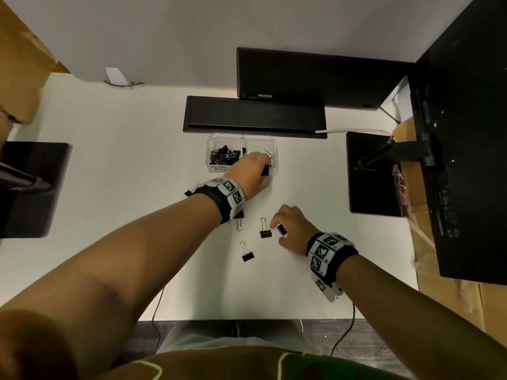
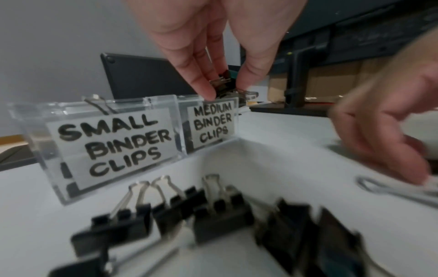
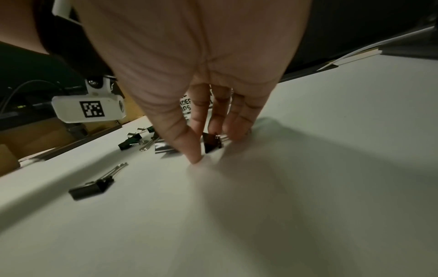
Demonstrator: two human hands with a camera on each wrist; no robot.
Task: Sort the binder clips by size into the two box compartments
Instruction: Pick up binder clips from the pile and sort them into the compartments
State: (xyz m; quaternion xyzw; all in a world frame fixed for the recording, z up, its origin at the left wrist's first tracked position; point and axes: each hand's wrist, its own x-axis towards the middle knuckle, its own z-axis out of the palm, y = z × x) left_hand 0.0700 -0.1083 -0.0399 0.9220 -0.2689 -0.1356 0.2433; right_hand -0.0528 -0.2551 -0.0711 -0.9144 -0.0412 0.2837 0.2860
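Observation:
A clear two-compartment box (image 1: 216,141) stands at the back of the white table (image 1: 109,174). Its left half is labelled "SMALL BINDER CLIPS" (image 2: 111,142) and holds several black clips. The right half is labelled "MEDIUM BINDER CLIPS" (image 2: 213,123). My left hand (image 1: 264,167) hovers at the medium compartment's rim, pinching a black binder clip (image 2: 221,84). Nearer me, my right hand (image 1: 278,229) is down on the table, its thumb and fingers closed round another black clip (image 3: 212,142). Loose clips (image 1: 265,229) (image 1: 247,252) lie just left of it, with more under my left wrist (image 2: 213,215).
A long black tray (image 1: 255,116) lies right behind the box. Black monitor bases stand at the left (image 1: 35,187) and right (image 1: 373,171), and a monitor (image 1: 466,133) overhangs the right side. Cardboard (image 1: 439,270) lines the right edge.

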